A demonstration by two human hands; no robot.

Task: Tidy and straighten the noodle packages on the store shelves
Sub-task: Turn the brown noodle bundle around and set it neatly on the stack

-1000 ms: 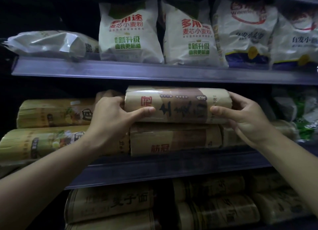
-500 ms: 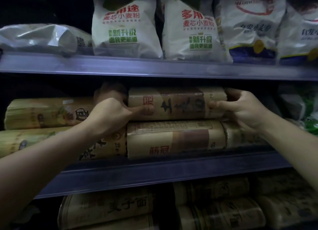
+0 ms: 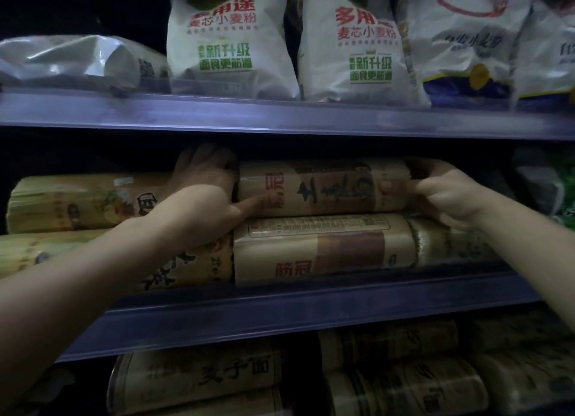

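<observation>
While you look at the middle shelf, your two hands hold one tan paper-wrapped cylinder of noodles with dark characters (image 3: 323,186) by its two ends. Your left hand (image 3: 205,188) wraps around the left end, fingers curled over the top into the dark and the thumb lying along the front. Your right hand (image 3: 448,197) closes around the right end, fingers bent over the top edge. This package lies horizontal between your hands, resting on a second tan noodle roll with a brown band and red characters (image 3: 323,249), just under them. Left of your left hand lie two yellow-green clear-wrapped noodle bundles (image 3: 77,202), one above the other. Under your forearms runs the blue-grey shelf edge (image 3: 280,313), and below it more tan noodle rolls (image 3: 199,378) lie in dim light. Above your hands, on the upper shelf rail (image 3: 280,116), stand white flour bags with red and green print (image 3: 227,42).
</observation>
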